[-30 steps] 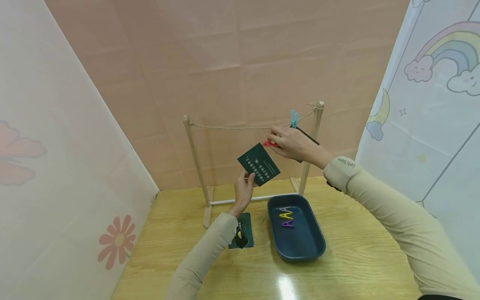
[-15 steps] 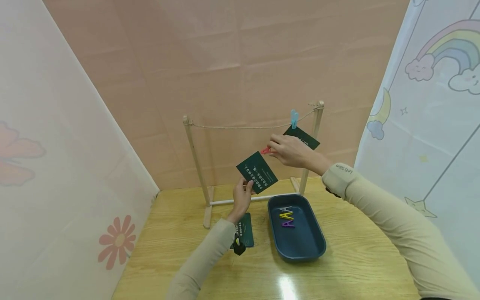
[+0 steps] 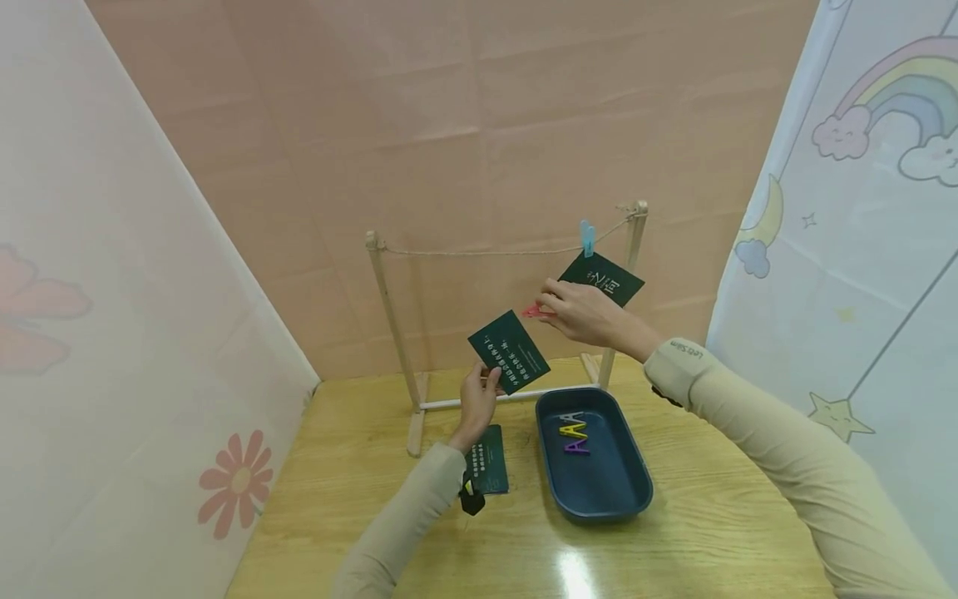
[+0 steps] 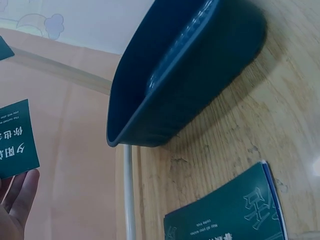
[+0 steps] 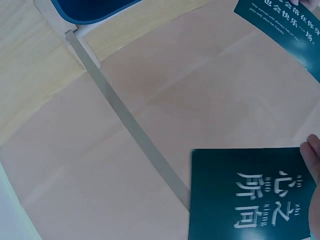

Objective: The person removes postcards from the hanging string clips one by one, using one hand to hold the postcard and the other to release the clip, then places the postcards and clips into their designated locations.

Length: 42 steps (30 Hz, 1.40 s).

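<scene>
My left hand (image 3: 477, 405) pinches the lower edge of a dark green card (image 3: 507, 349) with white writing, held tilted below the string (image 3: 464, 254). Between thumb and fingers, my right hand (image 3: 587, 314) holds a red clothespin (image 3: 534, 311) close to that card's upper corner, apart from it. Behind the right hand, a second green card (image 3: 615, 281) hangs at a slant from the string by a light blue clothespin (image 3: 587, 238). In the right wrist view, fingers (image 5: 312, 150) show at the edge of the hanging card (image 5: 215, 190); the red clothespin is out of that view.
A wooden frame (image 3: 389, 320) with a white bottom bar carries the string. In front stands a dark blue tray (image 3: 599, 491) with grey, yellow (image 3: 573, 430) and purple clothespins. Left of it lies a stack of green cards (image 3: 490, 466), partly under my left wrist.
Both hands have moved slightly down, the card and the red clothespin with them. The hanging card, largely hidden by my right hand before, shows more fully.
</scene>
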Motion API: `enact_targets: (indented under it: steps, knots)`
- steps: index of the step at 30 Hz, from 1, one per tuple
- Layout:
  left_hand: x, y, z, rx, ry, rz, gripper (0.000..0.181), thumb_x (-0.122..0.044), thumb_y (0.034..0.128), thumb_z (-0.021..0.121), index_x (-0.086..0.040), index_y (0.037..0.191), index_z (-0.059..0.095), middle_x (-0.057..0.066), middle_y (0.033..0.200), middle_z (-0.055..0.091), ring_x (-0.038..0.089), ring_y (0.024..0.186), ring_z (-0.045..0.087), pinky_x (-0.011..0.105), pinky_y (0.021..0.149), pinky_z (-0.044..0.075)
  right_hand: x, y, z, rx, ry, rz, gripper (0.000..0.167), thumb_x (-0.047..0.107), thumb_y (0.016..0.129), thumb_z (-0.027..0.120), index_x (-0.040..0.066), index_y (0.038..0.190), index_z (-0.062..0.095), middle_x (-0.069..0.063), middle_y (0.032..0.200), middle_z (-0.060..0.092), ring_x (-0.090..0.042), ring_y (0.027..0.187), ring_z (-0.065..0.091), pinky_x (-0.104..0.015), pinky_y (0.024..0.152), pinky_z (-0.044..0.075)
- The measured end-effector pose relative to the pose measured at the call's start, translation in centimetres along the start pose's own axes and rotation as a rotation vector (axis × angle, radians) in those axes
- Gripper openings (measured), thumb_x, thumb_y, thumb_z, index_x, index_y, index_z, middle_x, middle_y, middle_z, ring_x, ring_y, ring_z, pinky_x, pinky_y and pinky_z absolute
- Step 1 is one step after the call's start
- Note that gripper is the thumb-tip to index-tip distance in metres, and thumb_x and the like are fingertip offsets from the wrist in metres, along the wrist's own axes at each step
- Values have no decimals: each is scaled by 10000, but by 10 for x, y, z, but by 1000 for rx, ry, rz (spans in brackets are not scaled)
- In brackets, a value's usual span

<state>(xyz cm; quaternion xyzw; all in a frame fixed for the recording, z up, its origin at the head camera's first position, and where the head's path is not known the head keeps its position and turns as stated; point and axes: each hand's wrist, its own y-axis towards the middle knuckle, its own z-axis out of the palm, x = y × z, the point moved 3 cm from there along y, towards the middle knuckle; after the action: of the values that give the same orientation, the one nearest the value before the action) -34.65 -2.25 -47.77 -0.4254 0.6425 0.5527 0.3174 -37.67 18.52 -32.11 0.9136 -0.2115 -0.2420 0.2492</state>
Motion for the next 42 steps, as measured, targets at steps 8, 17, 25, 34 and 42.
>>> enact_targets:
  steps: [8, 17, 25, 34, 42]
  knots:
    - [10, -4, -7, -28, -31, -3, 168, -23, 1003, 537, 126, 1069, 577, 275, 934, 599, 443, 744, 670, 302, 609, 605, 4, -10, 9, -3, 42, 17, 262, 147, 867, 783, 6, 1052, 662, -117, 998, 563, -188, 692, 542, -294, 552, 517]
    - [16, -6, -12, -25, 2, -42, 133, -43, 1005, 549, 77, 1041, 597, 214, 919, 620, 368, 731, 691, 370, 635, 616, 8, -20, 21, 17, 60, 13, 260, 152, 852, 795, 18, 1029, 661, -96, 968, 538, -172, 679, 518, -292, 554, 508]
    - [18, -6, -12, 26, -16, -92, 131, -35, 1013, 543, 82, 1043, 594, 192, 915, 611, 352, 740, 698, 413, 652, 617, 15, -30, 34, 34, 99, 32, 239, 188, 866, 789, 31, 1011, 681, -77, 920, 512, -158, 685, 458, -270, 544, 460]
    - [21, -10, -20, 61, 10, -147, 150, -38, 1023, 524, 105, 1032, 570, 245, 901, 596, 511, 790, 627, 515, 645, 596, 24, -44, 48, 72, 60, 56, 256, 277, 866, 785, 85, 1003, 685, -40, 895, 501, -130, 606, 423, -247, 475, 360]
    - [24, -16, -25, 87, 22, -142, 185, -32, 1023, 520, 141, 957, 510, 289, 898, 578, 507, 751, 626, 518, 621, 594, 30, -56, 60, 147, 177, 132, 220, 246, 911, 738, 86, 1040, 656, -12, 904, 438, -96, 598, 396, -209, 463, 312]
